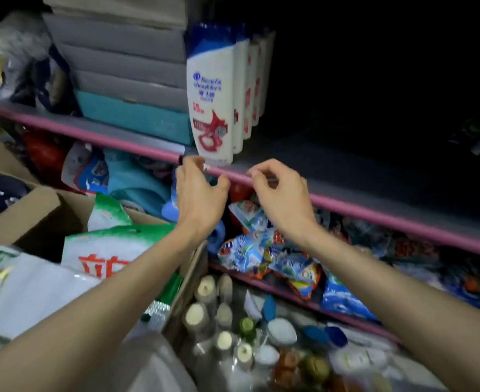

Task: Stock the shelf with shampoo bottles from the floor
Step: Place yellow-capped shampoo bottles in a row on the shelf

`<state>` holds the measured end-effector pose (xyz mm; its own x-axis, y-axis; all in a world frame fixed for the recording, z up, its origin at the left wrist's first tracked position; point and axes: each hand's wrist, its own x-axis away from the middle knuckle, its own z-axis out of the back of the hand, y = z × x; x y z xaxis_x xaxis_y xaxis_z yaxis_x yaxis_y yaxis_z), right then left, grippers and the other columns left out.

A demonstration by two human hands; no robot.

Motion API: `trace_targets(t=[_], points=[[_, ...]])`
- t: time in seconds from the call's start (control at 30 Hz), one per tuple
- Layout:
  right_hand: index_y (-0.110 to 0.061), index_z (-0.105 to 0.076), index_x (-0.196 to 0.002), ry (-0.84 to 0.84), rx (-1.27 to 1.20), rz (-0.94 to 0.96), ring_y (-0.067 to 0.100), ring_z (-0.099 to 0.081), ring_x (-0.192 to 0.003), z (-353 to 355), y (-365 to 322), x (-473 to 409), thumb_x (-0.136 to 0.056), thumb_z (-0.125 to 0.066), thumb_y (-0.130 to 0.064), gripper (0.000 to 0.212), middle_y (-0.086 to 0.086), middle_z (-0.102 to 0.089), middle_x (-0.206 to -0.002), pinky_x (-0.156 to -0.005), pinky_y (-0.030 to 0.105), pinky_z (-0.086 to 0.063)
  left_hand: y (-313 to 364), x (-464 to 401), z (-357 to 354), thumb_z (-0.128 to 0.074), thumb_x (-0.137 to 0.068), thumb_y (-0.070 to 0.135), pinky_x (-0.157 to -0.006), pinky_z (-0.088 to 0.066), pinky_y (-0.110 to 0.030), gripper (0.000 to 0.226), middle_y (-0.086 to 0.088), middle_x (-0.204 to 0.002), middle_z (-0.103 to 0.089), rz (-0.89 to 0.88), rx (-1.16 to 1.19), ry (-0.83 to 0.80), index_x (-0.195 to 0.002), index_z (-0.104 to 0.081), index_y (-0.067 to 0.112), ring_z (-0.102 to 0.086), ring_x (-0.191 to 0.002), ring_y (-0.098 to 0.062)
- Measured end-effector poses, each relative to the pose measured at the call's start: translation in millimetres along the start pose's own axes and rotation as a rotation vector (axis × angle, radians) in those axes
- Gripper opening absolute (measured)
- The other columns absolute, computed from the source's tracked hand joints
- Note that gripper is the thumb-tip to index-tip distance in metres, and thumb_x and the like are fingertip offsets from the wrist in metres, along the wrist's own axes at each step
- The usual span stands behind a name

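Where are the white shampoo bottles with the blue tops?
The white shampoo bottles stand in a row on the pink-edged shelf, right of the stacked grey boxes, just above both hands.

A single head-worn camera looks forward and down. It sits close to a pink-edged shelf (pixel 346 203), above cluttered floor goods.

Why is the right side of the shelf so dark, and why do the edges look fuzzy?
Head view: light falls only near the shampoo bottles and both hands, left hand, right hand; the shelf right of them sinks into black. The corners are blurred, and the wide lens bends the shelf edge.
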<state>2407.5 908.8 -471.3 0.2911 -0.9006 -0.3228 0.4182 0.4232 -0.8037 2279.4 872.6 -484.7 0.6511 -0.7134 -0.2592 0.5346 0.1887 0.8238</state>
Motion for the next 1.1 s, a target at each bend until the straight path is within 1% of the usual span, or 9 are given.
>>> trace_targets(t=[0.17, 0.27, 0.47, 0.6, 0.73, 0.8, 0.9, 1.0, 1.1], points=[[-0.015, -0.069, -0.093, -0.095, 0.049, -0.098, 0.006, -0.06, -0.081, -10, 38, 52, -0.089, -0.056, -0.014, 0.014, -0.006, -0.07, -0.089, -0.079, 0.022, -0.045, -36, 60, -22, -0.06, -0.085, 0.014, -0.092, -0.04, -0.031, 0.026, -0.012, -0.112, -0.063, 0.072, -0.037, -0.23, -0.11, -0.058, 0.005, -0.058, -0.105, -0.027], [-0.014, -0.067, -0.095, -0.201, 0.053, -0.23, 0.009, -0.061, -0.085, -21, 71, 80, -0.09, -0.056, -0.014, 0.013, -0.006, -0.068, -0.091, -0.082, 0.024, -0.047, -72, 91, -37, -0.059, -0.084, 0.013, -0.09, -0.045, -0.032, 0.023, -0.012, -0.109, -0.067, 0.191, -0.113, -0.4, -0.106, -0.062, 0.007, -0.061, -0.103, -0.027], [-0.015, -0.064, -0.1, -0.46, 0.132, -0.469, 0.017, -0.064, -0.092, -54, 145, 137, -0.089, -0.058, -0.017, 0.013, -0.001, -0.067, -0.096, -0.084, 0.028, -0.048, -158, 141, -57, -0.059, -0.084, 0.018, -0.088, -0.047, -0.033, 0.026, -0.015, -0.111, -0.065, 0.348, -0.394, -0.733, -0.109, -0.062, 0.01, -0.059, -0.107, -0.031], [-0.022, -0.061, -0.111, -0.673, 0.283, -0.492, 0.02, -0.061, -0.102, -74, 167, 175, -0.089, -0.057, -0.028, 0.024, 0.001, -0.066, -0.111, -0.085, 0.029, -0.047, -191, 159, -65, -0.057, -0.086, 0.027, -0.091, -0.047, -0.037, 0.034, -0.012, -0.121, -0.059, 0.246, -0.537, -0.945, -0.119, -0.054, 0.018, -0.055, -0.113, -0.032], [-0.025, -0.049, -0.132, -0.904, 0.45, -0.368, 0.025, -0.053, -0.118, -99, 189, 202, -0.092, -0.053, -0.029, 0.04, 0.003, -0.055, -0.131, -0.096, 0.034, -0.045, -224, 177, -84, -0.051, -0.091, 0.024, -0.097, -0.043, -0.043, 0.059, -0.011, -0.145, -0.035, 0.112, -0.727, -1.134, -0.145, -0.027, 0.028, -0.043, -0.127, -0.035], [-0.027, -0.038, -0.141, -0.973, 0.561, -0.342, 0.026, -0.05, -0.122, -108, 196, 209, -0.092, -0.053, -0.027, 0.051, 0.002, -0.047, -0.139, -0.099, 0.037, -0.043, -233, 184, -91, -0.049, -0.092, 0.021, -0.095, -0.043, -0.043, 0.065, -0.009, -0.149, -0.027, 0.056, -0.767, -1.142, -0.148, -0.018, 0.03, -0.037, -0.13, -0.037], [-0.021, -0.031, -0.143, -1.002, 0.682, -0.282, 0.026, -0.048, -0.124, -120, 203, 214, -0.092, -0.054, -0.029, 0.057, 0.004, -0.044, -0.141, -0.099, 0.038, -0.043, -241, 186, -102, -0.047, -0.094, 0.018, -0.092, -0.044, -0.043, 0.054, -0.005, -0.147, -0.03, 0.002, -0.804, -1.107, -0.144, -0.027, 0.028, -0.037, -0.13, -0.034], [-0.013, -0.034, -0.139, -1.012, 0.802, -0.188, 0.029, -0.05, -0.121, -131, 205, 214, -0.095, -0.05, -0.026, 0.049, 0.01, -0.049, -0.137, -0.098, 0.036, -0.038, -241, 183, -108, -0.039, -0.098, 0.022, -0.089, -0.046, -0.043, 0.042, -0.008, -0.143, -0.038, -0.028, -0.832, -1.102, -0.14, -0.034, 0.021, -0.045, -0.125, -0.034], [-0.011, -0.04, -0.133, -0.991, 0.874, -0.099, 0.028, -0.055, -0.115, -134, 204, 212, -0.094, -0.048, -0.016, 0.04, 0.012, -0.056, -0.129, -0.096, 0.035, -0.037, -237, 180, -107, -0.04, -0.098, 0.019, -0.083, -0.047, -0.042, 0.038, -0.011, -0.135, -0.047, 0.0, -0.852, -1.087, -0.136, -0.037, 0.017, -0.053, -0.117, -0.034]])
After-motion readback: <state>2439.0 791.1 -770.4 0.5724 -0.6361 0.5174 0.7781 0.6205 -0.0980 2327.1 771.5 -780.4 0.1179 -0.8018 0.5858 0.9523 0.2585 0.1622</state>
